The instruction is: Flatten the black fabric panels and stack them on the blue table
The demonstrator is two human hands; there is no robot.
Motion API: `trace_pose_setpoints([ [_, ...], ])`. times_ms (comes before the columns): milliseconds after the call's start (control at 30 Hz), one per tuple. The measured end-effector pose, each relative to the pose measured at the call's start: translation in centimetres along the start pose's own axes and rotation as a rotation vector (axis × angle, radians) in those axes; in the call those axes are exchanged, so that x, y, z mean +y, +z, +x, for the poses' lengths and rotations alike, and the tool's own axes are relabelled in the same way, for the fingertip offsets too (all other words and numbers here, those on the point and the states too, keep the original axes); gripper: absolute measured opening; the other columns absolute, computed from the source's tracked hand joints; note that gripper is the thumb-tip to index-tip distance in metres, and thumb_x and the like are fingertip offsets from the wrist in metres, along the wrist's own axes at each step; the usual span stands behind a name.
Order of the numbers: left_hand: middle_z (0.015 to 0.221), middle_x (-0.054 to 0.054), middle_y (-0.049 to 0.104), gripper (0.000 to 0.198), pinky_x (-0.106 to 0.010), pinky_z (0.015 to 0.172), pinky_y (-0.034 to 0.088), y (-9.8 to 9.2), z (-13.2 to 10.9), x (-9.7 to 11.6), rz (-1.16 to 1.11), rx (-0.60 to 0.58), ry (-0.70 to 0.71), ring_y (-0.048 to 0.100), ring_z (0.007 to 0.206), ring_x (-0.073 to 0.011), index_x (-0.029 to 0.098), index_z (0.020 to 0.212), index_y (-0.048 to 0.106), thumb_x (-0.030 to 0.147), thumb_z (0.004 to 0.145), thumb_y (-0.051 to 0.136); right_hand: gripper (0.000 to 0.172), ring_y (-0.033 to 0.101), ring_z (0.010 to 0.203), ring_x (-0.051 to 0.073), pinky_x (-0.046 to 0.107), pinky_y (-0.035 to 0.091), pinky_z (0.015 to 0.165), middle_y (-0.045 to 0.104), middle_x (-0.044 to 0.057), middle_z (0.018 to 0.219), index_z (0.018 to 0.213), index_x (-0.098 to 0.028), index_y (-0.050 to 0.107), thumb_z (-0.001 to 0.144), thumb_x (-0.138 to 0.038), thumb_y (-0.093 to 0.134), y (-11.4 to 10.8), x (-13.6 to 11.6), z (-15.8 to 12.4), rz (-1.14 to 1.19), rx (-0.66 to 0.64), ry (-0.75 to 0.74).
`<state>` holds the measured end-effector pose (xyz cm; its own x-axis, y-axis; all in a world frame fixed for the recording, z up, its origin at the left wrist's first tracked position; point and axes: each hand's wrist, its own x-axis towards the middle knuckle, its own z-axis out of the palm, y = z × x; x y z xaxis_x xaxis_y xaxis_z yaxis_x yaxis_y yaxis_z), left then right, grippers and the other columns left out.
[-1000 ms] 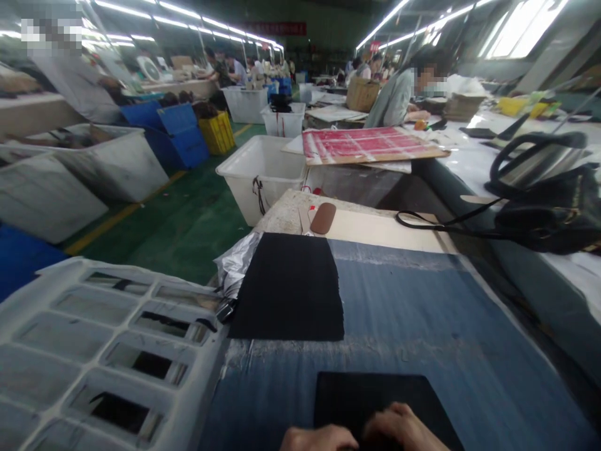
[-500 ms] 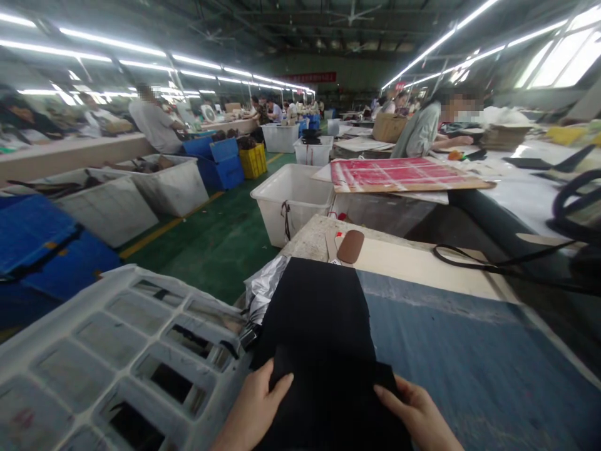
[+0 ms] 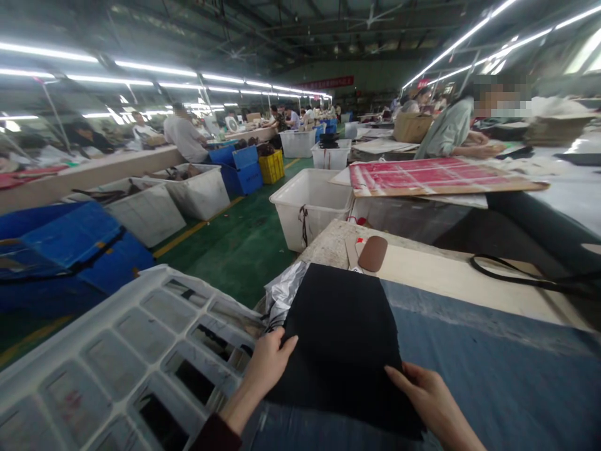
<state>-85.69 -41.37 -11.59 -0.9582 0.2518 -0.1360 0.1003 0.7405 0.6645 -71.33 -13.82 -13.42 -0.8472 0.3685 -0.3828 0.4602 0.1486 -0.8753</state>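
A black sheet of fabric or thin leather (image 3: 340, 332) lies on the blue-grey covered table in front of me. My left hand (image 3: 270, 357) pinches its left edge between thumb and fingers. At the lower right edge, my right hand (image 3: 425, 391) grips the same sheet, thumb on top and fingers partly hidden beneath. Whether one layer or several lie there, I cannot tell. Crumpled silver film (image 3: 284, 291) touches the table edge by the sheet's far left corner. Beyond the sheet lies a brown rounded piece (image 3: 373, 254).
A white plastic crate with openings (image 3: 154, 351) stands at my left. A white bin (image 3: 312, 200) is past the table's far end. A red-topped board (image 3: 432, 177) and a black strap (image 3: 511, 275) lie to the right. A co-worker (image 3: 451, 128) sits beyond.
Both hands have moved forward with the black sheet, which now lines up over the black material farther up. Blue-grey table cover shows at its near edge. The view has turned slightly left.
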Motion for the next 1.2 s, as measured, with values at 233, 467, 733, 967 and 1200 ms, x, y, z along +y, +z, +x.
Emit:
trace_pose_setpoints([
  [233, 0.069, -0.002, 0.064, 0.025, -0.022, 0.056, 0.030, 1.0, 2.4, -0.8, 0.158, 0.006, 0.010, 0.057, 0.062, -0.0131, 0.018, 0.077, 0.063, 0.038, 0.087, 0.050, 0.043, 0.044, 0.047, 0.013, 0.024, 0.030, 0.044, 0.048, -0.002, 0.047, 0.052, -0.019, 0.055, 0.071, -0.057, 0.057, -0.2, 0.8, 2.1, -0.284, 0.181, -0.101],
  [467, 0.067, -0.003, 0.065, 0.033, -0.023, 0.056, 0.031, 0.8, 2.6, -0.7, 0.116, 0.001, -0.012, 0.059, 0.063, -0.0146, 0.017, 0.075, 0.063, 0.044, 0.088, 0.048, 0.045, 0.040, 0.050, 0.013, 0.026, 0.027, 0.048, 0.041, -0.004, 0.050, 0.054, -0.020, 0.049, 0.076, -0.059, 0.051, 0.1, 1.9, 2.2, -0.333, 0.182, -0.089],
  [733, 0.064, -0.002, 0.064, 0.036, -0.023, 0.057, 0.032, 1.3, 2.9, -0.9, 0.099, 0.003, -0.004, 0.058, 0.063, -0.0153, 0.018, 0.071, 0.061, 0.047, 0.087, 0.047, 0.039, 0.040, 0.048, 0.013, 0.026, 0.025, 0.048, 0.042, -0.004, 0.047, 0.052, -0.021, 0.047, 0.075, -0.052, 0.054, 0.2, 2.4, 2.5, -0.378, 0.247, -0.118],
  [967, 0.060, 0.000, 0.061, 0.040, -0.023, 0.058, 0.033, 1.6, 3.3, -1.0, 0.098, -0.051, 0.008, 0.058, 0.060, -0.0159, 0.019, 0.070, 0.059, 0.052, 0.086, 0.045, 0.031, 0.041, 0.051, 0.012, 0.025, 0.025, 0.050, 0.042, -0.004, 0.050, 0.054, -0.021, 0.042, 0.074, -0.042, 0.053, 0.2, 1.0, 1.9, -0.386, 0.273, -0.075],
  [1200, 0.061, -0.001, 0.064, 0.037, -0.023, 0.058, 0.033, 1.4, 3.2, -0.6, 0.130, -0.068, -0.009, 0.060, 0.063, -0.0171, 0.019, 0.071, 0.059, 0.051, 0.085, 0.046, 0.027, 0.044, 0.051, 0.012, 0.024, 0.025, 0.049, 0.044, -0.004, 0.050, 0.055, -0.020, 0.045, 0.073, -0.036, 0.055, 0.1, 0.6, 1.6, -0.374, 0.262, -0.048],
])
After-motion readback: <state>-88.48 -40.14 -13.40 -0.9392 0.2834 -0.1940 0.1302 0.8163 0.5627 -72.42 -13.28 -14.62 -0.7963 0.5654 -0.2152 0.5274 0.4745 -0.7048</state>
